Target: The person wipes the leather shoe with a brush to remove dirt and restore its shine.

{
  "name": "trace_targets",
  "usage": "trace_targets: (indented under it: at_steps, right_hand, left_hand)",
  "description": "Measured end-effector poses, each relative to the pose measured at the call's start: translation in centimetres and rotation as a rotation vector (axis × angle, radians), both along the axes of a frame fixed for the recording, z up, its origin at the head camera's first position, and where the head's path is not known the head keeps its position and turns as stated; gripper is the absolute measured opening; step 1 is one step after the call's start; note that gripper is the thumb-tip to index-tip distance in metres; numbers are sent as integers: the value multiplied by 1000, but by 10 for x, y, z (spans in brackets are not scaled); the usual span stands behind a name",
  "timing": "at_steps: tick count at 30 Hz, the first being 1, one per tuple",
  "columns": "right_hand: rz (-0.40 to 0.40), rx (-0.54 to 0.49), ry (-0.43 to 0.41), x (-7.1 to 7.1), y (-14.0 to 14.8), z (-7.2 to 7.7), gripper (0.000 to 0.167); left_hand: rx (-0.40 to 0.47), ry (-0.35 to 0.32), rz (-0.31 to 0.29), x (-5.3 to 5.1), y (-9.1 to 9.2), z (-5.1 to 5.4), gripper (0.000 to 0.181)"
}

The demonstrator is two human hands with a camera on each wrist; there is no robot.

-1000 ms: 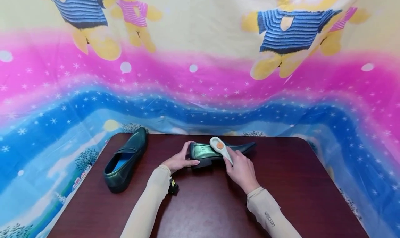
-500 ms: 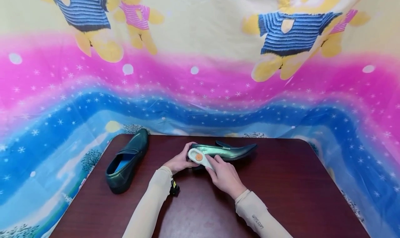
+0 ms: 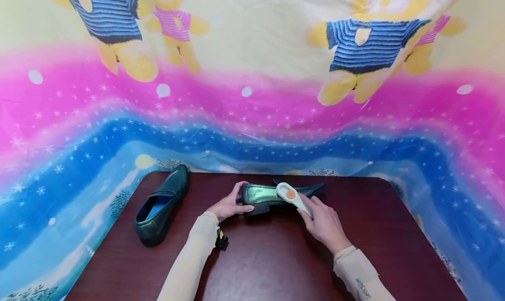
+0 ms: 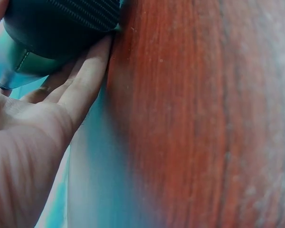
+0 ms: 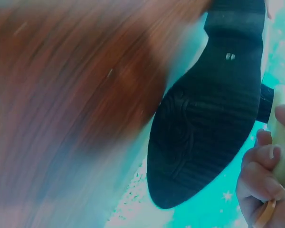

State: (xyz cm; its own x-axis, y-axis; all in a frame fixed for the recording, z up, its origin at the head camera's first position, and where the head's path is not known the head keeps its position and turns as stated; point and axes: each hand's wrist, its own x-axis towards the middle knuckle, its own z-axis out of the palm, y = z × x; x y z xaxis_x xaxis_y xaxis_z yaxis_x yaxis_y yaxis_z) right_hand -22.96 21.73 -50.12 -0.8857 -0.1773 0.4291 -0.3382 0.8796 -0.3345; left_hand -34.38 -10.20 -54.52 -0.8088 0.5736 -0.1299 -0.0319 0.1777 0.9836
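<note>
My left hand (image 3: 229, 205) grips the heel end of a dark green loafer (image 3: 261, 194), its thumb along the near side by the heel. The shoe is tipped on its side, toe to the right. My right hand (image 3: 325, 224) holds a pale brush (image 3: 291, 195) with an orange round spot, laid over the middle of the shoe's side. In the right wrist view, dark bristles (image 5: 266, 103) meet the upper beside the black sole (image 5: 204, 123). Fingers (image 4: 83, 85) support the heel in the left wrist view.
A matching loafer (image 3: 162, 204) with a blue insole stands upright at the table's left. The dark red wooden table (image 3: 252, 266) ends at a back edge just behind the shoes. A printed cloth (image 3: 248, 112) with bears and snowflakes hangs behind it.
The brush went left to the heel half a second ago, then back right to the shoe's middle. The shoe's toe and strap rolled up toward view, then tipped away again; the left hand keeps its grip.
</note>
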Motion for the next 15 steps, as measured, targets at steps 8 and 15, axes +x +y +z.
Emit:
trace_targets:
  at_steps: [8,15]
  right_hand:
    - [-16,-23,-55,7,-2,8,51]
    - [79,33,0,-8,-56,16,48]
  left_hand:
    - [0,7,-10,1,3,0,89]
    - [-34,13,25,1,0,-2,92]
